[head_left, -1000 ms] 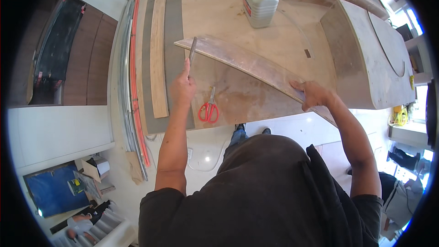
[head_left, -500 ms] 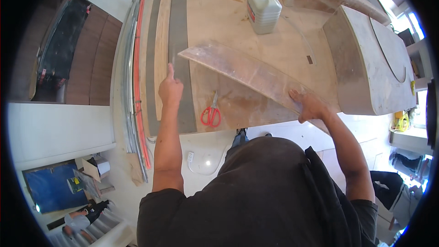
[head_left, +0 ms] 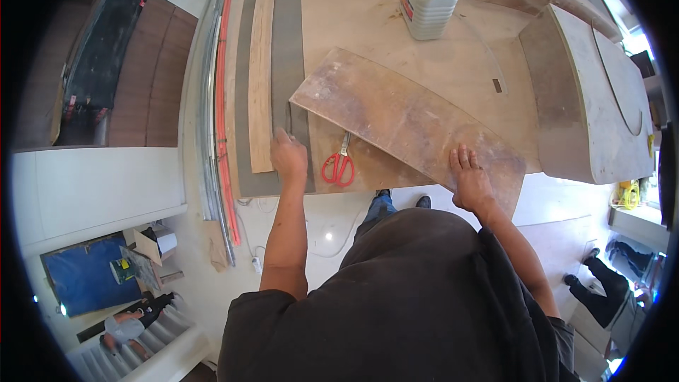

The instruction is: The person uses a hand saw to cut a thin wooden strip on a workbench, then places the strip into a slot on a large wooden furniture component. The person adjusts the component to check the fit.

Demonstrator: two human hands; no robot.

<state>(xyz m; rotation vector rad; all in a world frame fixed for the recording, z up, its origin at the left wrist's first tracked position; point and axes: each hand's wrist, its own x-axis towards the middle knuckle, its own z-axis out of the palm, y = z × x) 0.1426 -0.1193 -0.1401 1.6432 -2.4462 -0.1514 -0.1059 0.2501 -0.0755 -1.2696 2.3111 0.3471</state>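
Head view: brown board (head_left: 403,110) lies slanted, beyond and to the right of the red-handled scissors (head_left: 339,169), near edge right at their blade tips. Broad face up: mottled, whitish scuffs, darker purplish patches, dull surface, thin paler edge, left end cut at an angle. Right hand (head_left: 472,180), right of scissors: palm down on the face, fingers slightly apart; can't tell if thumb hooks under. Left hand (head_left: 288,158), left of scissors: fingers curled together on a thin dark tool (head_left: 288,114), mostly hidden, tip by board's left corner.
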